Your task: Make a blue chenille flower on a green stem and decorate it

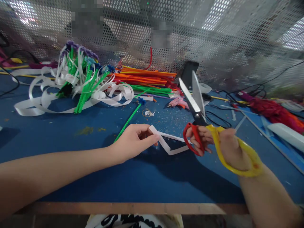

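Between its thumb and fingers, my left hand [135, 141] pinches a white ribbon [166, 146] near one end. The strip runs in a bent loop toward my right hand [228, 142]. That hand has its fingers and thumb through the red and yellow handles of a pair of scissors [193, 98], whose blades point up and stand apart. The ribbon's far part passes behind or beside the red handle; whether the fingers grip it, I cannot tell. Just beyond my left hand lies a green pipe-cleaner stem with a blue flower [129, 118], partly hidden by the hand.
Bundled pipe-cleaner flowers [87, 79] with curled white ribbons lie at the back left. Orange pipe cleaners [144, 76] and green ones [149, 90] lie behind. A pink glue gun [178, 103], a black phone [190, 71] and cables stand near the perforated metal screen [133, 31].
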